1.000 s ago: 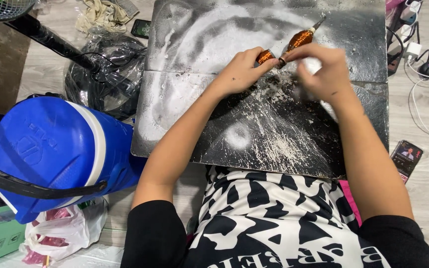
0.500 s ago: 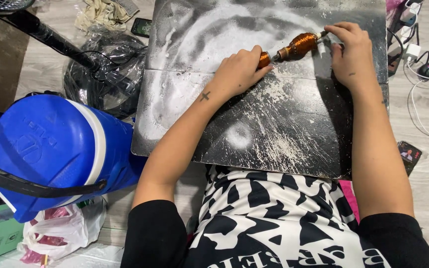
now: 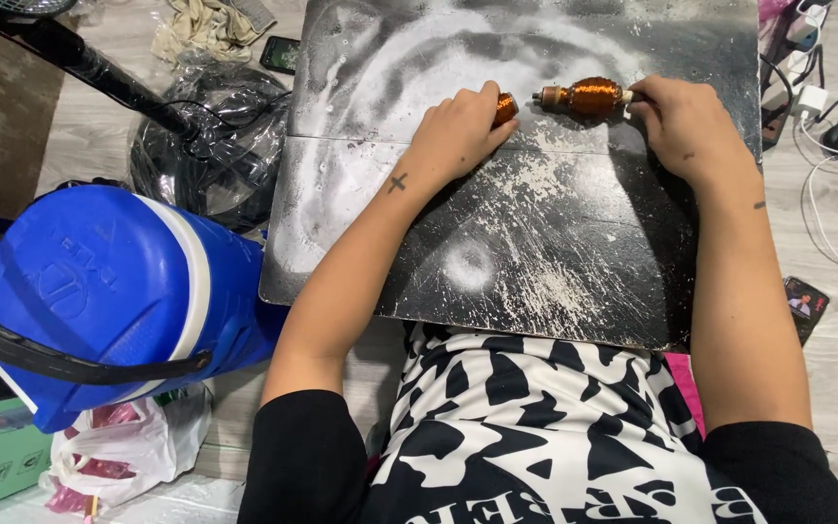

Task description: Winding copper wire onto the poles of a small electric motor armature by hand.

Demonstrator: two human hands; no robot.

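In the upper middle of the frame a copper-wound coil [image 3: 589, 95] on a thin metal shaft lies on the dark board [image 3: 535, 272], its long axis running left to right between the two hands. The right hand [image 3: 686, 126] is the nearer, its curled fingers pinching the shaft's right end, while the left hand [image 3: 458, 131] rests loosely curled just beside the left end, covering a smaller copper piece [image 3: 506, 105], and whether it actually grips that piece I cannot tell. The windings look glossy orange and ribbed, a bulging spindle shape, against a flat, matte board smeared and streaked with white powder.
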